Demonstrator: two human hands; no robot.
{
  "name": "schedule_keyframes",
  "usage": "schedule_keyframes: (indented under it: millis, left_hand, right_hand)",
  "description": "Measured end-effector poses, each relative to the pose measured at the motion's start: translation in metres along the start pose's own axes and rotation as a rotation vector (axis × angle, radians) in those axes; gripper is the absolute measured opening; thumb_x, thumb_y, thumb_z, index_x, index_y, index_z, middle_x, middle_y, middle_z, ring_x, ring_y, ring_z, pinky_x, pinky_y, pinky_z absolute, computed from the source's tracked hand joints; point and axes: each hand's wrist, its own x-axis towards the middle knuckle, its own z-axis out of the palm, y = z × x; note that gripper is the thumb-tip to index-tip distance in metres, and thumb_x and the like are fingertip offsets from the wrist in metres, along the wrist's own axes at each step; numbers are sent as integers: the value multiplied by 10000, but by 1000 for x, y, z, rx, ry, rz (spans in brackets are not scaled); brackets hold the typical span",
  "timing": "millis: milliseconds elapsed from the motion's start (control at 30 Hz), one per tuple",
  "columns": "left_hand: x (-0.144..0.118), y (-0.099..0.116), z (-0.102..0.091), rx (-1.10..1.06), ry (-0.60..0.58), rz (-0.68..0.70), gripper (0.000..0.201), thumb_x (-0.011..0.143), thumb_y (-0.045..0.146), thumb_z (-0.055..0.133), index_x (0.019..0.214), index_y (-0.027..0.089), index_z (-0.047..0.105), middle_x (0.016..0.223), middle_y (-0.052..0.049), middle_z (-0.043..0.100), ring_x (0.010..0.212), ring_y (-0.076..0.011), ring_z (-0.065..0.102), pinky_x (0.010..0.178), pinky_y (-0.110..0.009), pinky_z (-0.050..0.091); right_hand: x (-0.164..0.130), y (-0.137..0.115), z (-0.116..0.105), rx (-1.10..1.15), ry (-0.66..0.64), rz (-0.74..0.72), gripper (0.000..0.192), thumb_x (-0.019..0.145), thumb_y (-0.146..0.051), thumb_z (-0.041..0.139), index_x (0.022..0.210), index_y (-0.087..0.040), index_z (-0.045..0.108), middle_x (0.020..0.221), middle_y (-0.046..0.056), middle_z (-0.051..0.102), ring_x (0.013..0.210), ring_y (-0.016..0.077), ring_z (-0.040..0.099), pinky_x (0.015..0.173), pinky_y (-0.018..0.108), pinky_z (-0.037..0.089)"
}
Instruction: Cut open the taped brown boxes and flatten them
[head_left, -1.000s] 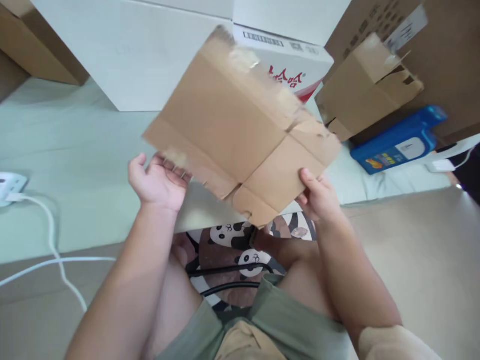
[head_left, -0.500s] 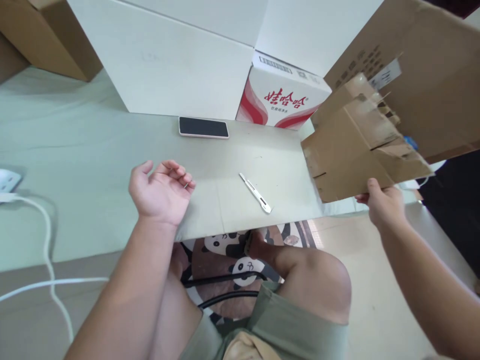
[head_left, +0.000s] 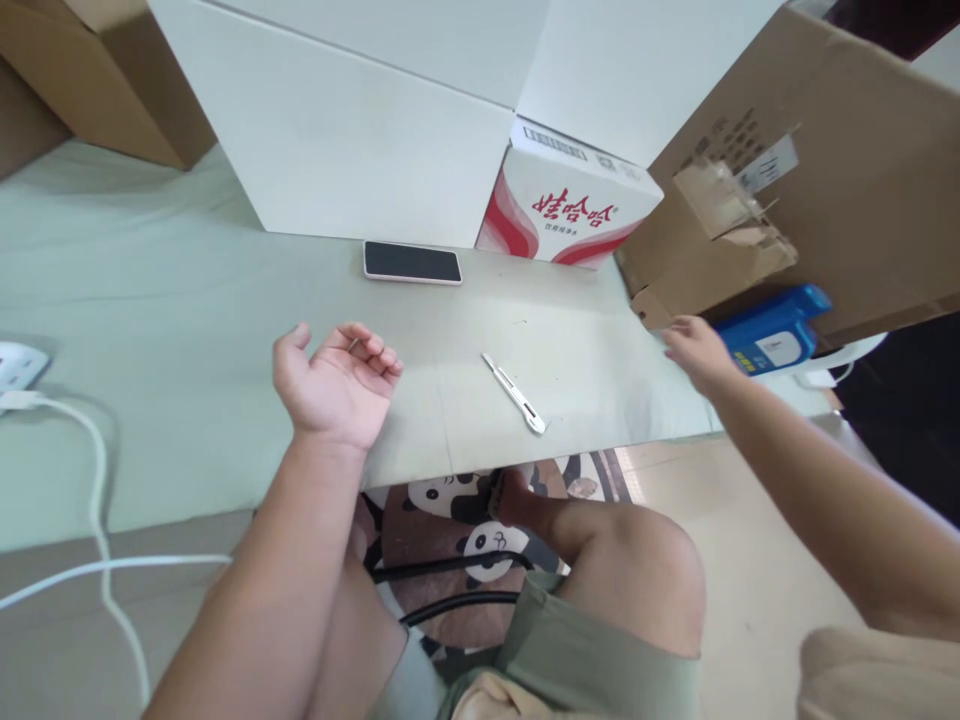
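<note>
The left hand rests palm-up near the desk's front edge, fingers loosely curled and holding nothing, while the right hand lies open at the right edge, fingertips just beside the folded cardboard box — not gripping it. That box leans against a bigger brown carton with a white label too small to read. Behind, a red-and-white carton shows red Chinese characters and a barcode — a phone lies before it, a white knife nearer the front.

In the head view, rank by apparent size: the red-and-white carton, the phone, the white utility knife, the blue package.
Largest to smallest:
1. red-and-white carton
2. blue package, partly hidden, and phone look alike; not ranked
3. white utility knife
</note>
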Motion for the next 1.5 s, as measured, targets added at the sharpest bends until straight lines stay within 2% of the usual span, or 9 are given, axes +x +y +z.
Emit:
schedule_keyframes:
  millis: [200,300,367,500,800,967,1200,1333,1500]
  left_hand:
    - [-6,3,2,-49,9,-5,379,825,565,533,660,224,555,592,-31,516,497,-145,513,480,-277,485]
    - [-9,4,1,-37,4,25,418,827,604,557,641,230,556,574,-33,516,491,-151,504,471,-283,473]
    - [-10,5,-1,-18,2,52,441,824,627,569,625,234,557,565,-37,520,489,-154,498,473,-293,470]
    - [-18,14,-5,71,-29,125,475,826,658,567,597,242,562,565,-44,514,490,-157,484,484,-308,472]
    - [-110,61,24,161,-61,424,640,972,464,298,527,156,640,527,-36,398,469,-122,437,439,-251,396]
    - [-139,82,37,314,-155,593,816,1052,355,73,529,164,670,522,-30,366,460,-136,440,454,-277,413]
    - [-90,54,44,419,-157,353,422,953,307,501,573,177,633,565,-34,506,461,-123,483,466,-251,415]
    - [-45,6,25,209,-57,221,456,932,515,579,594,210,551,543,5,457,450,-114,446,469,-246,404]
    - [-13,-31,7,113,121,175,424,956,404,497,581,206,500,516,28,409,433,-92,399,472,-217,353]
  right_hand:
    - [-151,-47,79,43,-420,-244,254,836,-312,649,1066,-232,722,1157,94,756,1062,262,711,1024,498,570]
    - [-240,-83,121,206,-821,-585,295,940,-280,535,1173,-195,694,1167,111,757,1101,225,710,1022,422,574]
    - [-286,-107,145,324,-901,-750,339,916,-240,533,1223,-162,655,1228,139,736,1178,230,682,1079,409,544]
    - [-338,-137,167,307,-954,-725,410,917,-298,546,1298,-149,578,1280,160,702,1210,261,659,1076,416,555]
    - [-383,-148,178,164,-883,-1046,514,896,-400,631,1350,-156,635,1588,177,491,1564,359,321,1281,520,347]
    - [-411,-185,184,100,-1056,-1386,135,907,-283,656,964,-220,761,1228,56,759,1474,312,468,1285,551,330]
    - [-391,-178,151,97,-1086,-1545,265,974,-353,540,857,-236,747,948,34,808,1010,222,711,1114,380,505]
    - [-362,-131,125,181,-1155,-1316,184,965,-287,559,929,-221,727,930,42,799,937,185,721,1109,351,490]
    - [-335,-110,102,220,-1194,-1027,228,989,-191,482,1044,-203,703,938,51,779,876,167,729,1178,425,446]
